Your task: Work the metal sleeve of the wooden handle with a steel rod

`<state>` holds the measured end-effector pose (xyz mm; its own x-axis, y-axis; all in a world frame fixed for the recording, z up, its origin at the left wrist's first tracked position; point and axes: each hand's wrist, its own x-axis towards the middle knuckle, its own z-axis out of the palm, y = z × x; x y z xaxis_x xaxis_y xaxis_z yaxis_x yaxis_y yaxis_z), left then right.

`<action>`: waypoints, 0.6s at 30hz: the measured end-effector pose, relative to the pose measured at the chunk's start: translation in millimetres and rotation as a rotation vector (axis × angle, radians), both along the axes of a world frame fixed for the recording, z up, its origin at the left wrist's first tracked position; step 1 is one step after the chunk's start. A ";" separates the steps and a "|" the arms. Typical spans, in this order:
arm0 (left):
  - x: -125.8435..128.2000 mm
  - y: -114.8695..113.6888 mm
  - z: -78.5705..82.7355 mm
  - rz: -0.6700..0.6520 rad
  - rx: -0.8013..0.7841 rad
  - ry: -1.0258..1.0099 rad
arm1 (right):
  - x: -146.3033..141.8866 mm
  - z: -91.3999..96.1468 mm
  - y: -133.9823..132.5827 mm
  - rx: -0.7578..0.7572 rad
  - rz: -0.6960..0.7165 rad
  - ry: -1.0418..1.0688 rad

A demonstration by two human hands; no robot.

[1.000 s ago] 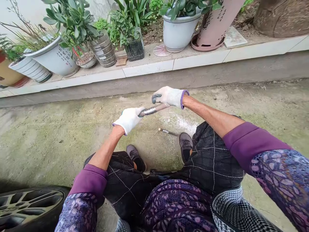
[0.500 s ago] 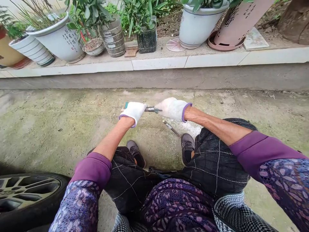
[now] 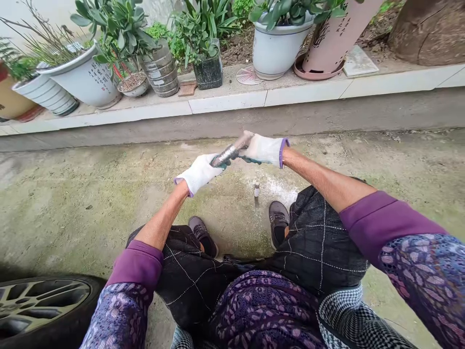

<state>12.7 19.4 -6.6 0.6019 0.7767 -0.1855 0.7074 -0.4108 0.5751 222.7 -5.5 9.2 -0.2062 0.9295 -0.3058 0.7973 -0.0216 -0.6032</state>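
Both my hands wear white knit gloves with purple cuffs. My left hand (image 3: 199, 172) is closed round the lower end of a short rod with a silvery wrapped section (image 3: 225, 155). My right hand (image 3: 262, 149) is closed round the rod's upper end, where a dark green part shows under the fingers. The rod slants up to the right, held in the air over the concrete ground. Below it, a second thin rod (image 3: 256, 192) with a silvery band stands on a white powdery patch (image 3: 279, 188) beside my right shoe (image 3: 278, 220).
I sit with my knees apart, my left shoe (image 3: 202, 233) on mossy concrete. A raised kerb (image 3: 232, 103) ahead carries several potted plants, among them a white pot (image 3: 86, 80). A car wheel (image 3: 39, 305) is at the lower left.
My hands have risen and the rod now slants up to the right instead of lying level. The rod below has turned from slanting to nearly upright in view.
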 end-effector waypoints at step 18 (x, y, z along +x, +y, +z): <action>1.9 -7.7 -8.4 -0.364 0.301 0.818 | -6.8 -1.8 6.4 0.172 0.120 -0.374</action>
